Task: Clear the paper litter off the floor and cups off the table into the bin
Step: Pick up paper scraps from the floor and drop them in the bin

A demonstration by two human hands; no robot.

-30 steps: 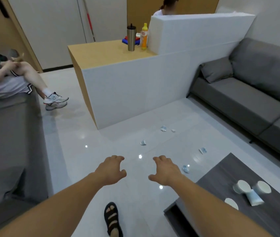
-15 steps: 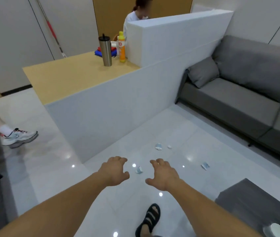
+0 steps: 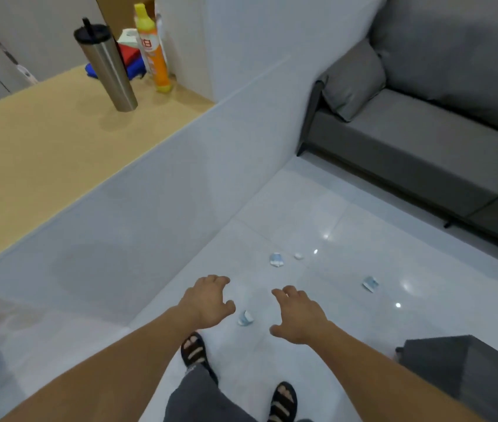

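My left hand [image 3: 208, 301] and right hand [image 3: 298, 318] hover empty, fingers loose, over the crumpled blue-white paper scrap [image 3: 245, 318] on the glossy white floor [image 3: 302, 214]. It may slide when pinched; the tiny white crumb [image 3: 298, 256] beyond is easily overlooked.

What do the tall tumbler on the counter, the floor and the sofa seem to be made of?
The tumbler looks like brushed stainless steel, judging by its dull grey sheen. Its black lid is probably plastic. The floor looks like glossy pale tile, likely ceramic: lamp glints and joint lines show. The sofa looks like grey woven fabric, matte with no shine.
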